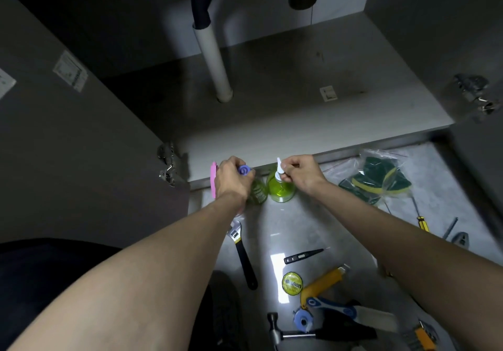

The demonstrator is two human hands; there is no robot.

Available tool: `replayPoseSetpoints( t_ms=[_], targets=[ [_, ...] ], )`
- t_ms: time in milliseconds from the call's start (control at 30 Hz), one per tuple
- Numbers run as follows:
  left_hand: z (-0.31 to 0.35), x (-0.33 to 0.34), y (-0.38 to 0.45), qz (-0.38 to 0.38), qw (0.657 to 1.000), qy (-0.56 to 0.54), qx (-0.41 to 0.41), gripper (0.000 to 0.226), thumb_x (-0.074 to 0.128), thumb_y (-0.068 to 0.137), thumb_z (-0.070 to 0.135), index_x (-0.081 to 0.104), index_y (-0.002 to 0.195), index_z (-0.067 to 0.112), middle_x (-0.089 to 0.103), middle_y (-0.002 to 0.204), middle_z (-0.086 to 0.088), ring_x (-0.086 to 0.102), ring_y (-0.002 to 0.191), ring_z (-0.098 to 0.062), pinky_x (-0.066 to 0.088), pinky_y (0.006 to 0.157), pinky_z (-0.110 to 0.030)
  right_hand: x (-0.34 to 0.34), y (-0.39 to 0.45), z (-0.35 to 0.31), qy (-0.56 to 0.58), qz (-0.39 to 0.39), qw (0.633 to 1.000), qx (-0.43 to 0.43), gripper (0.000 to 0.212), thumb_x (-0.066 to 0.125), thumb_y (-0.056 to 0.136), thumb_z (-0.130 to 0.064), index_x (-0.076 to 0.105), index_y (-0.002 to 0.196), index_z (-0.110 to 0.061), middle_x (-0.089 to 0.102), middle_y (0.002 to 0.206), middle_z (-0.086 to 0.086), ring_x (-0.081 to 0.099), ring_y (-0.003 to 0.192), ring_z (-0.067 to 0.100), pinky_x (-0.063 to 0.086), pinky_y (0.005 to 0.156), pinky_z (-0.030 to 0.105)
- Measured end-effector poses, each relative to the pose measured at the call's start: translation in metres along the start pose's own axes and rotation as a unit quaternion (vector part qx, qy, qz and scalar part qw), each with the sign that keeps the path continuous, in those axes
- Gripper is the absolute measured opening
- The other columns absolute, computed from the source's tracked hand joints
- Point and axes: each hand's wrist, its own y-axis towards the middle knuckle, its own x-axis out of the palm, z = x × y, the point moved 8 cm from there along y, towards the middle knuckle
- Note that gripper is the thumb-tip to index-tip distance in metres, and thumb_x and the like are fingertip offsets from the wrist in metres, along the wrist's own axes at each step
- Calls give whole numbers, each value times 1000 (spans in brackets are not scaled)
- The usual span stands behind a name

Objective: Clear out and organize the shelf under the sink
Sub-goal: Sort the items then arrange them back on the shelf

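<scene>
Shelf lies beyond both hands. Right hand pinches the white pump of the green soap bottle, standing on the floor beneath it. Left hand grips the purple-capped bottle, just left of the soap bottle. Wrench lies nearer, between the forearms.

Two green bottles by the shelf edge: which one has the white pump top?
The bright green bottle gripped by the right hand. The darker ribbed bottle under the left hand has a purple cap.

Green pump bottle upright beside purple-capped green bottle, floor by shelf
</scene>
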Motion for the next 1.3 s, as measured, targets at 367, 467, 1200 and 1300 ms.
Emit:
replayPoseSetpoints(
  t_ms=[367,467,1200,1300],
  targets=[
    [-22,8,-33,1,999,-24,-41,44,67,82,15,56,125,15,64,121,-7,63,109,-28,49,94,-35,-27,-35,31,-42,60,997,25,22,59,92,-6,68,80,-22,71,88,7,64,83,25,54,86,42],
    [-37,30,-68,-9,998,-22,-62,39,67,84,17,55,121,12,62,118,-9,61,106,-32,46,86,-33,-31,-79,76,-157,7,987,47,22,58,93,-17,68,74,-21,73,79,4,67,80,25,56,87,42],
    [-126,176,-274,-378,895,230,63,46,65,89,29,45,130,21,52,127,-7,56,115,-30,49,89,-38,-89,-261,216,-627,-135,765,49,40,63,91,-25,47,126,-15,49,128,10,46,119,30,43,86,41],
    [-132,176,-277,-383,892,231,58,50,63,88,24,44,133,24,56,127,-7,57,117,-31,49,91,-37,-99,-265,224,-604,-137,781,80,39,62,92,-30,47,125,-15,50,127,10,47,119,30,46,86,43]
  ],
)
